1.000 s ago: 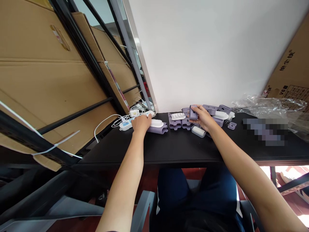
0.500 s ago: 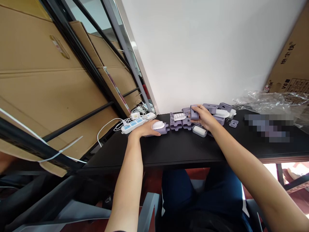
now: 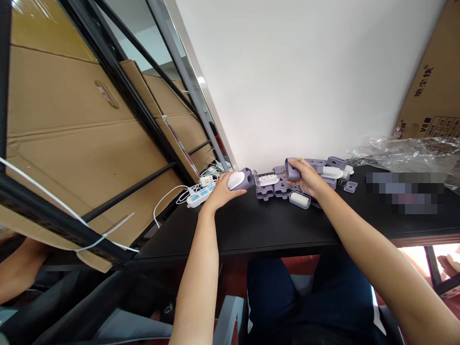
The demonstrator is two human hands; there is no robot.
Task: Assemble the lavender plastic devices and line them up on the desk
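My left hand is wrapped round a purple plastic housing with a white ribbed oval piece on its side. The housing is tilted, its hollow end facing right. In my right hand is a purple plastic sleeve, gripped between thumb and fingers. A thin coil spring stretches between the two parts; whether it is fixed to either I cannot tell. Below it lie a white oval part and purple housings. A clear-rimmed case with a white insert lies nearer me.
A white power strip with cables sits left of my left hand. Flat purple plates and white parts lie to the right. Crumpled clear plastic covers the back right. A black metal rack borders the table's left side.
My left hand has lifted and tilted the purple housing, turning its open end toward the right. My right hand still holds its sleeve. The view has shifted slightly.
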